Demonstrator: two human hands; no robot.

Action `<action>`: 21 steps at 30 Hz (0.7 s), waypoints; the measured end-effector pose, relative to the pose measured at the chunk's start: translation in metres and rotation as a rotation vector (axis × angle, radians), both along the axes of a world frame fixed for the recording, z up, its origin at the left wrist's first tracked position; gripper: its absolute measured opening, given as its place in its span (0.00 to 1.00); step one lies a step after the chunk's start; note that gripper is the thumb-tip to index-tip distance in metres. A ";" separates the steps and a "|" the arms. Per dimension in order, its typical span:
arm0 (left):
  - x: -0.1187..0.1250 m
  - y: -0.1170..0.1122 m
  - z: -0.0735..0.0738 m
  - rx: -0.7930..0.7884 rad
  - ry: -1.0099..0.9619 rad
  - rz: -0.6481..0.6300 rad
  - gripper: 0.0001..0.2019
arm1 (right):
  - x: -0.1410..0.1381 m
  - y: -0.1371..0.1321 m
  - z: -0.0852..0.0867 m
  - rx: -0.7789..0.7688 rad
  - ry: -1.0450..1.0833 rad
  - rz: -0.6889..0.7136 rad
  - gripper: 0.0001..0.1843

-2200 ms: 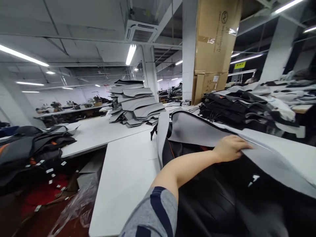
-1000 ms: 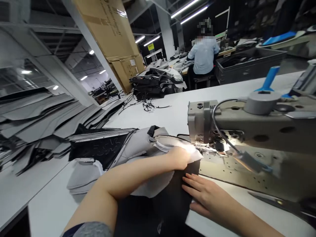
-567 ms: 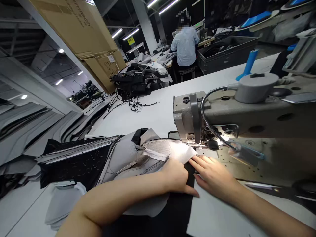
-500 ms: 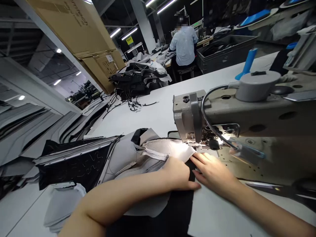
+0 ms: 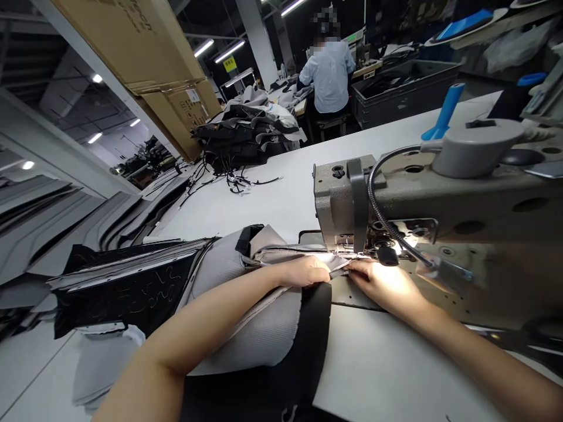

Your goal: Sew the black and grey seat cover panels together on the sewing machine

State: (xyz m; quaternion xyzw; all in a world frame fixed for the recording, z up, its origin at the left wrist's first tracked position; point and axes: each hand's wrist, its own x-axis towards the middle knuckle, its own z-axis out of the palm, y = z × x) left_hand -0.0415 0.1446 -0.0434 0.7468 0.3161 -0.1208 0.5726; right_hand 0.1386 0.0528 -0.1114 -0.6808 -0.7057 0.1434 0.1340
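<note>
Both hands meet at the sewing machine (image 5: 396,205) needle. Left hand (image 5: 303,272) fingers are curled, pinching the edge of the grey fabric piece (image 5: 246,310); right hand (image 5: 382,284) lies flat, fingers pressing that edge on the machine bed. Fabric trails toward 7 o'clock across the worktop (image 5: 272,199). A seated person (image 5: 328,70) works at 12 o'clock.
</note>
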 end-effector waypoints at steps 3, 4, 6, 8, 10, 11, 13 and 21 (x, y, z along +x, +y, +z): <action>0.001 -0.002 -0.003 0.000 -0.006 0.012 0.15 | -0.001 0.001 0.000 -0.018 0.028 -0.039 0.12; 0.001 -0.002 -0.004 -0.006 -0.011 0.020 0.15 | -0.001 0.001 0.000 -0.023 0.030 -0.054 0.13; 0.001 -0.002 -0.007 -0.021 -0.017 0.037 0.15 | -0.001 0.001 0.000 -0.029 0.037 -0.070 0.14; 0.001 -0.001 -0.009 -0.034 -0.020 0.055 0.15 | -0.002 0.001 0.000 -0.035 0.046 -0.070 0.15; 0.000 -0.001 -0.010 -0.038 -0.025 0.058 0.15 | -0.002 0.000 0.000 -0.042 0.051 -0.084 0.15; 0.001 -0.001 -0.009 -0.039 -0.029 0.055 0.15 | -0.003 0.001 0.000 -0.048 0.051 -0.098 0.15; 0.001 -0.001 -0.008 -0.045 -0.036 0.050 0.15 | -0.004 0.000 0.000 -0.057 0.047 -0.130 0.14; -0.002 0.000 -0.009 -0.033 -0.050 0.017 0.15 | -0.005 0.001 0.000 -0.083 0.058 -0.147 0.13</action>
